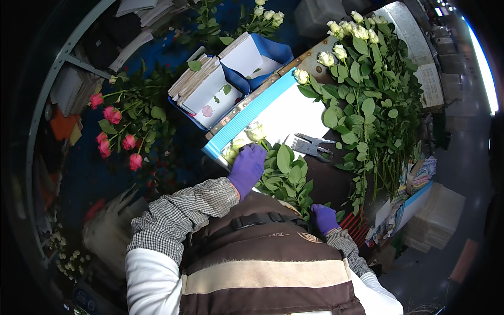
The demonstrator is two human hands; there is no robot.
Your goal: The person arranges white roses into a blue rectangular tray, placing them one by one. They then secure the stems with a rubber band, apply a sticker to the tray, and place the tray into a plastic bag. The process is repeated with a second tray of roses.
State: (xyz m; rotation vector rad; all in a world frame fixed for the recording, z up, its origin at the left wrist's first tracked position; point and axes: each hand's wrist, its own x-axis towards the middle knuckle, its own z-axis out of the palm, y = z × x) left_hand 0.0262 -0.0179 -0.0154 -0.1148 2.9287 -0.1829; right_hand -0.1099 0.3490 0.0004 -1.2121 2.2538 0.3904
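A small bunch of cream-white roses (pixel 256 132) lies slantwise in front of me, its heads over white sheet with a light-blue corrugated band (pixel 252 114). My left hand (pixel 249 167), in a purple glove, is closed around the stems just under the heads; its fingertips are partly hidden. Lower down, at the stem end of the leaves (pixel 289 169), my right hand (pixel 325 219) wears the same kind of glove and grips the bunch close to my apron. On the sheet's right edge rests a dark metal plier-type stapler (pixel 311 145), touched by neither hand.
A large heap of white roses (pixel 366 90) covers the bench's right side. Beyond the bench's metal edge (pixel 271 78) stand blue bins (pixel 271 47) with cardboard sheets. Pink roses (pixel 112 114) lie at left near a metal frame (pixel 59 57). Stacked plastic crates (pixel 437 216) stand at right.
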